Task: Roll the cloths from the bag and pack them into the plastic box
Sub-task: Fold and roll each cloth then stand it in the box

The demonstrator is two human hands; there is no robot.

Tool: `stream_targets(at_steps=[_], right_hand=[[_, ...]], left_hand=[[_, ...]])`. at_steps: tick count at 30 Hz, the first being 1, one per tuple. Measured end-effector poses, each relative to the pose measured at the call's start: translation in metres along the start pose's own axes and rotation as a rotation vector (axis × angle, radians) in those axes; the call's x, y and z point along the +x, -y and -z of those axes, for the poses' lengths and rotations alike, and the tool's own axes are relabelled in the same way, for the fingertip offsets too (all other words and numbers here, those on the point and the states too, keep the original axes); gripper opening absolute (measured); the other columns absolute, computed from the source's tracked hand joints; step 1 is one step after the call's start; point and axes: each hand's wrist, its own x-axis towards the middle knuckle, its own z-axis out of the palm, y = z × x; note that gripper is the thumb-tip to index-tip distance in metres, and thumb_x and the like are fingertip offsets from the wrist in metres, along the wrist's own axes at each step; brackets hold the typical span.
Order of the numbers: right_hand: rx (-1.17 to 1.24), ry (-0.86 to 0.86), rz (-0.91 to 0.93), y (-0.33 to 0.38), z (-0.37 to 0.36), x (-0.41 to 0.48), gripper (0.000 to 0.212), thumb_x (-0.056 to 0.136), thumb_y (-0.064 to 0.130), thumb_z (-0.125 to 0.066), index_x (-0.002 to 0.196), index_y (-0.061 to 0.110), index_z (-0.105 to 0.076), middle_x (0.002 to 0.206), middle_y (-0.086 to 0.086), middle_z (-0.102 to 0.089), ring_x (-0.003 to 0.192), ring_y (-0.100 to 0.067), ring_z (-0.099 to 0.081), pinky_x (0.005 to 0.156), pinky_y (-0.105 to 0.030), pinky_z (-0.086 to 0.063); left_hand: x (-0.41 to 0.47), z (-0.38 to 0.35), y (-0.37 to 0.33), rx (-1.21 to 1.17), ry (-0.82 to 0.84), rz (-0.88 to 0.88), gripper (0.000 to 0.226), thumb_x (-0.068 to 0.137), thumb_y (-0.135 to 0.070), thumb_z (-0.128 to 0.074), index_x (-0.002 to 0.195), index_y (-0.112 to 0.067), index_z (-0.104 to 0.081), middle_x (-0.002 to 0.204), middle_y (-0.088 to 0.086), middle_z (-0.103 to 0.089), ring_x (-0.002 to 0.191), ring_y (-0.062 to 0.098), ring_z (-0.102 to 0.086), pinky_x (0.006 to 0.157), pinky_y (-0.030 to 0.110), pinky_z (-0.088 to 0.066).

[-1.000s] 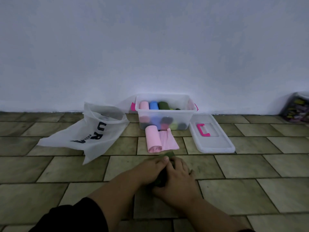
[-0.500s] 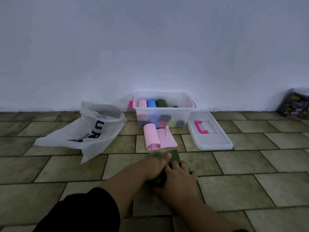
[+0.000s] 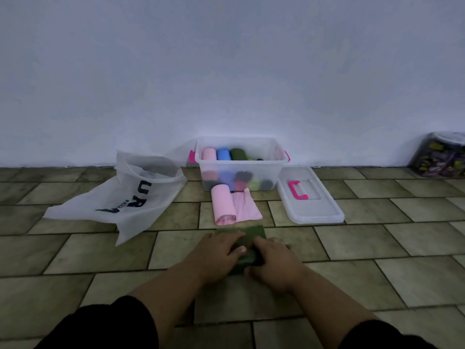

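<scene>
Green cloth [image 3: 247, 235] lies on the tiled floor [image 3: 100, 248] in front of the person, its near end rolled and its far end flat. Left hand [image 3: 216, 253] and right hand [image 3: 274, 263] both grasp the rolled part side by side, fingers curled over it, thumbs at the near side.

Just beyond it lies a pink cloth [image 3: 226, 207], left part rolled into a tube, right part loose and flat; its far end touches the front of the plastic box [image 3: 271, 162].

The box is clear, open-topped, against the wall [image 3: 226, 71], with pink latches on its sides. Top layer holds a pink roll [image 3: 208, 154], a blue roll [image 3: 224, 154] and a dark green roll [image 3: 238, 154] in a row at the left; right part of that layer sits lower. Through the front wall more rolls show: pinkish, blue, dark, yellow-green.

Box lid [image 3: 314, 207] lies flat on the floor just right of the box, pink handle [image 3: 297, 190] up.

White bag [image 3: 125, 197] with dark lettering lies slumped left of the box, mouth open toward the wall; contents cannot be told.

At the far right edge stands a clear jar [image 3: 442, 154] with blurred multicoloured contents.
</scene>
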Motion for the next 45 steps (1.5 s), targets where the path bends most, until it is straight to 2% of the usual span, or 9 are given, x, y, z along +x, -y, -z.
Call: stream_targets(at_steps=[5,12,16,21,29,32,36,40,45], right_hand=[[0.045,-0.029,0.012,-0.004,-0.004,0.005,0.044,0.082,0.055,-0.056,0.121,0.036,-0.048,0.124,0.008,-0.049,0.117,-0.016,-0.044,0.105,-0.043,-0.032],[0.198,-0.200,-0.020,-0.013,-0.008,0.002,0.030,0.089,0.036,-0.051,0.119,0.031,-0.049,0.116,0.009,-0.055,0.108,-0.013,-0.052,0.103,-0.039,-0.034],[0.158,-0.205,-0.052,-0.019,-0.007,0.007,0.031,0.094,0.046,-0.044,0.122,0.034,-0.052,0.119,0.009,-0.057,0.111,-0.013,-0.052,0.103,-0.042,-0.034],[0.062,-0.166,-0.086,-0.019,0.000,0.019,0.037,0.095,0.053,-0.035,0.119,0.034,-0.057,0.120,0.001,-0.058,0.114,-0.021,-0.051,0.101,-0.044,-0.036],[-0.077,-0.204,0.079,-0.013,0.004,0.020,0.044,0.081,0.036,-0.053,0.124,0.034,-0.046,0.126,0.008,-0.048,0.113,-0.016,-0.047,0.090,-0.031,-0.037],[-0.042,-0.136,-0.007,-0.010,0.011,0.023,0.040,0.085,0.036,-0.053,0.125,0.033,-0.047,0.125,0.004,-0.054,0.107,-0.018,-0.053,0.084,-0.030,-0.040],[0.205,0.032,-0.206,-0.002,0.021,0.027,0.029,0.086,0.033,-0.056,0.114,0.026,-0.054,0.106,-0.001,-0.065,0.089,-0.017,-0.060,0.066,-0.027,-0.044],[0.408,0.173,-0.234,0.005,0.024,0.016,0.028,0.083,0.027,-0.065,0.109,0.024,-0.058,0.095,0.000,-0.067,0.085,-0.015,-0.063,0.068,-0.028,-0.048],[0.531,0.222,-0.140,0.010,0.015,-0.003,0.032,0.077,0.026,-0.074,0.103,0.022,-0.056,0.095,-0.004,-0.070,0.075,-0.011,-0.061,0.068,-0.026,-0.047]], left_hand=[[-0.021,-0.013,0.011,0.099,-0.162,-0.195,0.050,0.087,-0.053,-0.040,0.131,-0.029,-0.047,0.127,-0.008,-0.050,0.112,0.009,-0.045,0.093,0.021,-0.031],[-0.010,-0.011,0.005,-0.019,-0.185,-0.025,0.040,0.092,-0.043,-0.048,0.130,-0.031,-0.046,0.130,-0.006,-0.054,0.115,0.012,-0.050,0.093,0.024,-0.035],[-0.003,0.000,-0.001,0.068,-0.212,0.026,0.022,0.093,-0.044,-0.045,0.110,-0.031,-0.050,0.113,-0.003,-0.061,0.088,0.009,-0.050,0.074,0.025,-0.035],[-0.006,-0.007,0.003,0.290,-0.261,-0.142,0.039,0.087,-0.052,-0.043,0.119,-0.031,-0.047,0.125,-0.008,-0.051,0.112,0.015,-0.045,0.094,0.031,-0.033],[0.014,0.004,0.000,0.207,-0.203,0.077,0.036,0.093,-0.046,-0.041,0.122,-0.029,-0.052,0.123,-0.001,-0.059,0.107,0.018,-0.054,0.093,0.036,-0.037],[0.012,0.001,-0.008,-0.044,-0.408,0.356,0.048,0.086,-0.046,-0.053,0.131,-0.030,-0.043,0.134,0.004,-0.040,0.114,0.023,-0.047,0.090,0.036,-0.043],[0.014,0.004,-0.032,-0.804,-0.303,0.802,0.078,0.083,-0.032,-0.066,0.146,-0.029,-0.020,0.140,0.014,-0.028,0.101,0.024,-0.047,0.074,0.031,-0.047],[0.014,-0.001,-0.041,-0.999,-0.225,0.848,0.081,0.081,-0.023,-0.065,0.146,-0.027,-0.016,0.131,0.014,-0.044,0.103,0.030,-0.054,0.087,0.042,-0.053],[0.005,-0.005,-0.038,-1.029,-0.275,0.754,0.071,0.082,-0.019,-0.064,0.140,-0.031,-0.025,0.100,0.005,-0.056,0.089,0.025,-0.059,0.081,0.041,-0.054]])
